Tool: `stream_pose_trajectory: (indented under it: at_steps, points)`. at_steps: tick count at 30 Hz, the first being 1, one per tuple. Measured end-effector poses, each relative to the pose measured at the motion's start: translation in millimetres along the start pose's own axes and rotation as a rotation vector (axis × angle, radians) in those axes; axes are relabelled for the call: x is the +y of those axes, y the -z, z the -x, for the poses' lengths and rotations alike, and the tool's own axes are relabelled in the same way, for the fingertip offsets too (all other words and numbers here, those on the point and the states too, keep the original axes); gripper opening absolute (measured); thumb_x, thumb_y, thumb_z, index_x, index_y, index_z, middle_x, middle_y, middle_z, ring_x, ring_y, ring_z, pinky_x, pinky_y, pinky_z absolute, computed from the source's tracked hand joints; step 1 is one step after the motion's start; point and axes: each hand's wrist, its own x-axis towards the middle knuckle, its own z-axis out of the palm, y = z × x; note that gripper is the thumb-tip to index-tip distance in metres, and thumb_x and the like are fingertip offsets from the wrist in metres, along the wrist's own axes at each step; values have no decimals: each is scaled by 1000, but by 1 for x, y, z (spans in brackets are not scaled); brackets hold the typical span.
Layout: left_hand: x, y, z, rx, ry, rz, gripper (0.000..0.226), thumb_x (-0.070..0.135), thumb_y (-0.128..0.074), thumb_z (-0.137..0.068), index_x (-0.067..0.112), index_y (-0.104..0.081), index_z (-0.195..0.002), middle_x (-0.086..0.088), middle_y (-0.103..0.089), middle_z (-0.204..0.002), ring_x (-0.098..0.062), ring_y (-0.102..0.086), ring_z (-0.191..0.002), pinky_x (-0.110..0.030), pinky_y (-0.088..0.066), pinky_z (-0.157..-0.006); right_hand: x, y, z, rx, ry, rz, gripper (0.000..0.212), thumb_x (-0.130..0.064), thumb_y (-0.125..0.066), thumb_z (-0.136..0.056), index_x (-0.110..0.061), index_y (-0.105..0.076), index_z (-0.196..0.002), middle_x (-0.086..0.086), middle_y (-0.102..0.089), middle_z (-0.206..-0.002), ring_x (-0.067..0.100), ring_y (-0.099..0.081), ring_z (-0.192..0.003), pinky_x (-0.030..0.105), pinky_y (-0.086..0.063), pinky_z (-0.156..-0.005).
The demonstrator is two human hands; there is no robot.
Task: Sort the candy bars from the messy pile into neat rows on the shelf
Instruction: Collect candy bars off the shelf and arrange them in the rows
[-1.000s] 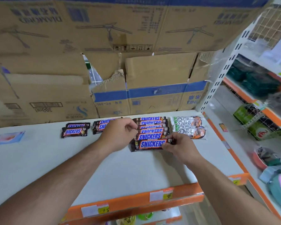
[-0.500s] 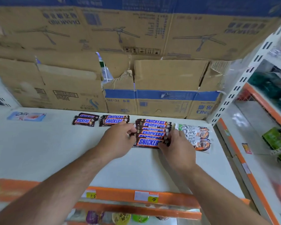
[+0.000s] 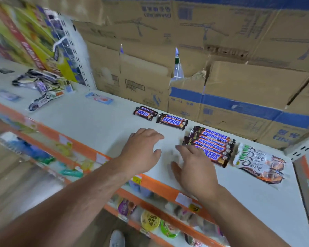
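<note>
A neat row of several Snickers bars (image 3: 212, 143) lies on the white shelf (image 3: 96, 125), with two Dove bars (image 3: 259, 163) to its right. Two smaller Snickers stacks (image 3: 171, 121) (image 3: 144, 112) lie further left near the back. A messy pile of candy bars (image 3: 41, 88) sits far left, and a pale blue Dove bar (image 3: 99, 98) lies alone between. My left hand (image 3: 141, 150) hovers over bare shelf with relaxed fingers, holding nothing. My right hand (image 3: 193, 166) is spread flat just left of the row, its fingertips at the nearest bar's end.
Cardboard boxes (image 3: 221, 82) wall off the back of the shelf. A colourful carton (image 3: 30, 38) stands at the far left. An orange price rail (image 3: 150, 186) edges the shelf front, with packaged goods on the lower shelf (image 3: 150, 221).
Both hands have let go of the Snickers row and pulled back to the left. The view has swung left, bringing the messy pile into sight.
</note>
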Motion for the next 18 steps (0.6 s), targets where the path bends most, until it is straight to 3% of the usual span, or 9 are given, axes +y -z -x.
stream_pose_trajectory:
  at_steps: [5, 11, 18]
  points:
    - [-49, 19, 23, 34, 65, -21, 46, 36, -54, -92, 31, -49, -138, 10, -47, -141, -15, -34, -133, -33, -30, -109, -54, -5, -19, -52, 49, -4, 49, -39, -68, -76, -17, -65, -120, 7, -68, -112, 33, -63, -97, 38, -53, -79]
    - [-139, 53, 53, 89, 130, -3, 47, 35, -55, -89, 31, -51, -136, 10, -49, -139, -15, -36, -131, -36, -33, -109, -148, -24, -55, -96, 82, -39, 54, -43, -59, -88, -27, -49, -138, -2, -52, -138, 24, -46, -125, 34, -43, -96]
    - [-275, 106, 93, 144, 179, -38, 45, 34, -55, -86, 26, -57, -131, 5, -58, -130, -21, -46, -124, -37, -35, -108, -284, -67, -105, -136, 118, -110, 56, -46, -56, -89, -28, -47, -141, -4, -47, -143, 20, -43, -129, 32, -40, -102]
